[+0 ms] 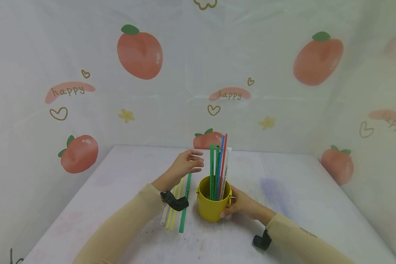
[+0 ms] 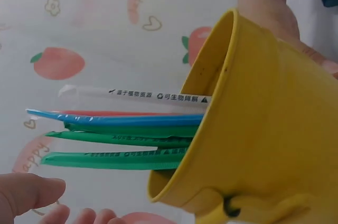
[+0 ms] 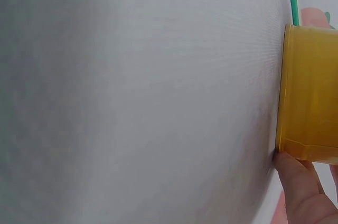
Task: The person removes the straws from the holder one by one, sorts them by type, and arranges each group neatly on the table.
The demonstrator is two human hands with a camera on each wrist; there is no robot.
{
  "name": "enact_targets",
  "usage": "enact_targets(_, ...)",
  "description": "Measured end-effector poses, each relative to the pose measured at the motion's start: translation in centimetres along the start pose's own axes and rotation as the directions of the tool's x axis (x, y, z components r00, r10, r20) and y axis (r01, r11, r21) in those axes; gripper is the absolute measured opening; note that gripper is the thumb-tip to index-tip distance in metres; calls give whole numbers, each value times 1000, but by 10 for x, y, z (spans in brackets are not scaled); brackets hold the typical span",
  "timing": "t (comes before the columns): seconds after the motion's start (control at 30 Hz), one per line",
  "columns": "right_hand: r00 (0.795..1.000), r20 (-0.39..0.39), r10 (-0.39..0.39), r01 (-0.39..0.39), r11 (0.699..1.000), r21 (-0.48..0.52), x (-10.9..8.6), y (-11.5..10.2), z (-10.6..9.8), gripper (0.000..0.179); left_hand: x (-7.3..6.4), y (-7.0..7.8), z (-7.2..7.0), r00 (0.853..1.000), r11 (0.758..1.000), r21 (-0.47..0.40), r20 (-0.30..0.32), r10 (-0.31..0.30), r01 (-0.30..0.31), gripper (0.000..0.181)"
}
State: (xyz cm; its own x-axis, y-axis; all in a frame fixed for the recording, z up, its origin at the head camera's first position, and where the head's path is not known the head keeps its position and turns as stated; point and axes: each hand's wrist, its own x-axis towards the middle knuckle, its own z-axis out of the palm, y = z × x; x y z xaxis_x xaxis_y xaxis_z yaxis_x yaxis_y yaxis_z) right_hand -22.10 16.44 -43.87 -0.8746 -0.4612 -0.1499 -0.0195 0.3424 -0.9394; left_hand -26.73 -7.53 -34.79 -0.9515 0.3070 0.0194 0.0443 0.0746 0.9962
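Note:
A small yellow bucket stands upright on the table, with several wrapped drinking straws leaning in it: green straws, a blue straw, a red straw and a white straw. My right hand holds the bucket low on its right side, thumb at the front near the base; its other fingers are partly hidden behind. My left hand is raised to the left of the straw tops, fingers extended, touching nothing. Below it lie a green straw, yellow straws and a white straw.
A white table carries everything, with a purplish smudge to the right. Behind it hangs a white curtain printed with fruit and hearts. A black strap mount sits on the left wrist, another mount on the right.

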Motion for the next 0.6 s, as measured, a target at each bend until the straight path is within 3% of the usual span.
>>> enact_targets(0.3, 1000, 17, -21, 20, 1000, 19, 0, 2, -1, 101, 3, -3, 12, 1000, 1000, -7, -15, -15, 15, 36)
enact_targets(0.6, 999, 31, -26, 25, 999, 32, 0, 1, -1, 100, 6, -13, 19, 999, 1000, -6, 32, -24, 24, 38)
